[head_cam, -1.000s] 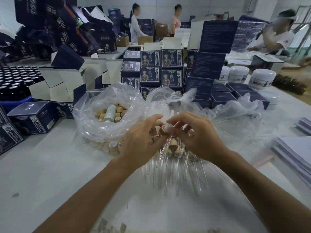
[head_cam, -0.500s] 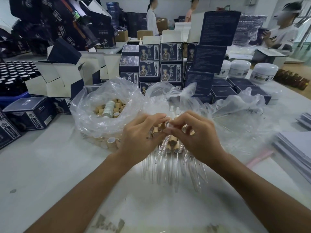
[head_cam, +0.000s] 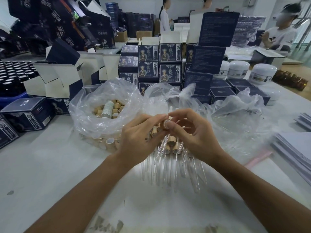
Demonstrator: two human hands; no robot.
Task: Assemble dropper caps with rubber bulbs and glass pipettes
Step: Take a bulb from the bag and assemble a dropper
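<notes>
My left hand and my right hand meet above the table and pinch one tan wooden dropper cap between their fingertips. Its open end faces me. Below the hands lies a fan of assembled droppers with glass pipettes pointing toward me. A clear plastic bag at the left holds several loose tan caps. White rubber bulbs peek out just behind my fingers.
Stacked dark blue boxes stand behind the bags, open white-lined cartons at the left. White jars sit far right, paper sheets at the right edge. People work in the background.
My hands have stayed together on the cap and shifted slightly up. The view has tilted a little; the cap's open end now shows toward me.
</notes>
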